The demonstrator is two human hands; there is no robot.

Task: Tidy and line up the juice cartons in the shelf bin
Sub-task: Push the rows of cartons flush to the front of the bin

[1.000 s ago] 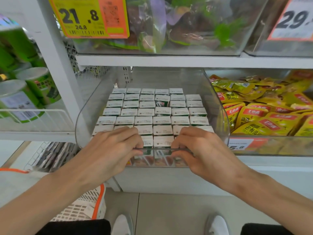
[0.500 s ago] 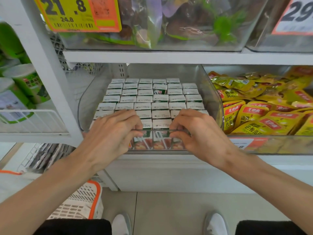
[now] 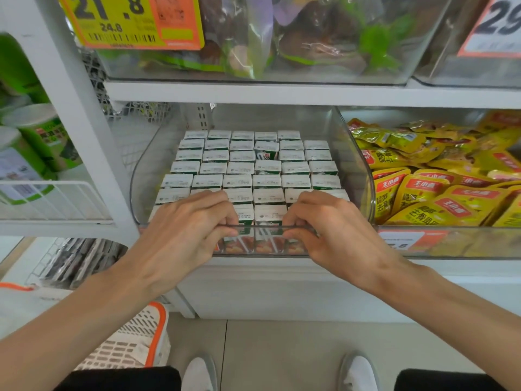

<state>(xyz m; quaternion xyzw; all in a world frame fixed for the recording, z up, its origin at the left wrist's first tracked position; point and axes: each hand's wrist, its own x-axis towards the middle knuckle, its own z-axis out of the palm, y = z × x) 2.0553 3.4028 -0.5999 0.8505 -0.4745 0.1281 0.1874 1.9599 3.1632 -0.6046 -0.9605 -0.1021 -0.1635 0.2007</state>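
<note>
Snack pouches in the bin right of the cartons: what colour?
Yellow snack pouches with red labels; head view.

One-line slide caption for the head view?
The left hand and right hand curl over the front rim of the clear bin packed with juice cartons.

We read, upper left of frame: yellow-orange price tag (image 3: 132, 21), big "21.8", smaller "24.8" beneath, barcode under that. Upper right: white-orange tag (image 3: 497, 26), "29", rest cut off. Right: yellow snack packets (image 3: 425, 185), red bands, Chinese characters opening "王小". Lower right: orange tag (image 3: 401, 241), only ".8" clear. Juice cartons (image 3: 238, 182) in shelf bin (image 3: 366, 176): top print too small for us.
</note>
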